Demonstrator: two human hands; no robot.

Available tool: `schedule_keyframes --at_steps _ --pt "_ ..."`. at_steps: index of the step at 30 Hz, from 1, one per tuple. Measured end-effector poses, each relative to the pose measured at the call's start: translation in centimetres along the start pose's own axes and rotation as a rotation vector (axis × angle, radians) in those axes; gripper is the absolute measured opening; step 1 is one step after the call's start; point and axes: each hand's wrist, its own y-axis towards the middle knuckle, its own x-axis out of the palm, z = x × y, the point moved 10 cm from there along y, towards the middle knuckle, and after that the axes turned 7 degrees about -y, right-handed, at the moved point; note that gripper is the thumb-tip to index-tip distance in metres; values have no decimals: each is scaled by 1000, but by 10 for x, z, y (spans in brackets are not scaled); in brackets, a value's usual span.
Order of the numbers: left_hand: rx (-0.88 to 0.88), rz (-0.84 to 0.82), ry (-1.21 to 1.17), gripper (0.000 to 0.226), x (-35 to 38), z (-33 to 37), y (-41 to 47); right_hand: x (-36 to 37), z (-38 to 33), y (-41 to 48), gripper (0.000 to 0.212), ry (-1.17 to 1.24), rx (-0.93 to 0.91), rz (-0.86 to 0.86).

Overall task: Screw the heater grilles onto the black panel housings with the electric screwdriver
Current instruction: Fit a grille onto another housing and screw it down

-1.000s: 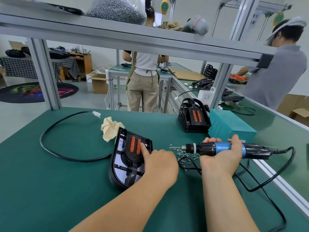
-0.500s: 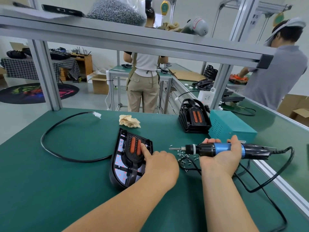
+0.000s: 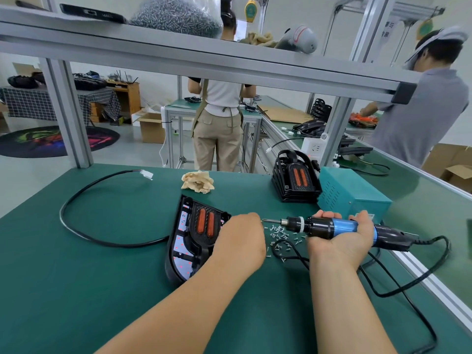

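A: Where's the black panel housing [image 3: 180, 251]?
B: Flat on the tabletop [image 3: 76, 277], grille [image 3: 205, 223] on it, at 9 o'clock of the left grip [image 3: 241, 238].
A: Grips?
B: Left's fingers hidden, can't tell. Right grip [image 3: 342, 241] clasps the electric screwdriver [image 3: 319, 227], bit toward 9 o'clock.

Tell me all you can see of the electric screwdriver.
The electric screwdriver lies level in the right hand, palm up, fingers curled round its blue middle. Nose black with a silver collar, rear black, a black cable trailing from it. The bit points left above the loose screws, its tip close to the left hand; contact cannot be told.
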Motion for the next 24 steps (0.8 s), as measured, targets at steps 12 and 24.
schedule_keyframes --at_steps 12,24 --pt "-521 79 -1460 12 28 -41 -7 1 4 1 23 2 11 -17" --pt "-512 72 -1420 15 29 -41 -8 11 5 -7 31 -166 31 -119"
